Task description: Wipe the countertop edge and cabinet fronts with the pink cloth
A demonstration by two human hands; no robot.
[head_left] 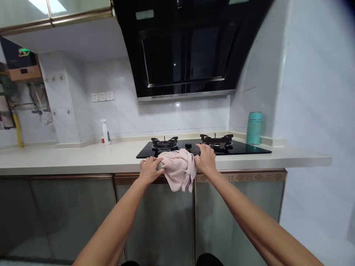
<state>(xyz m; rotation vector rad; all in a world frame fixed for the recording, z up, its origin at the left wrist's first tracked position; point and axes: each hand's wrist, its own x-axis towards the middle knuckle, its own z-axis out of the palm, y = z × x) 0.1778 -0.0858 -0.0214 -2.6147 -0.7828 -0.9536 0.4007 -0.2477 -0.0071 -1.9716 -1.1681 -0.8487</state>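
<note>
Pink towel (177, 168), all rumpled, hangs at the front edge of the counter (69, 158) by the glossy gas hob (244, 148). Left hand (149, 170) pinching one side; can't tell if right hand (205, 159) is gripping too.

Vert. reach over cooktop (240, 148) is capped by range hood (180, 55); gap is left btwn. Front ctr is blocked by pink cloth (178, 169), L hand (150, 170) & R hand (206, 159). Lane btwn L burner (164, 144) & R burner (216, 142) is narrowed by knob (188, 146). R rear is obstructed by teal bottle (254, 128). L counter (63, 158) is left passable fwd of spray bottle (105, 133).
</note>
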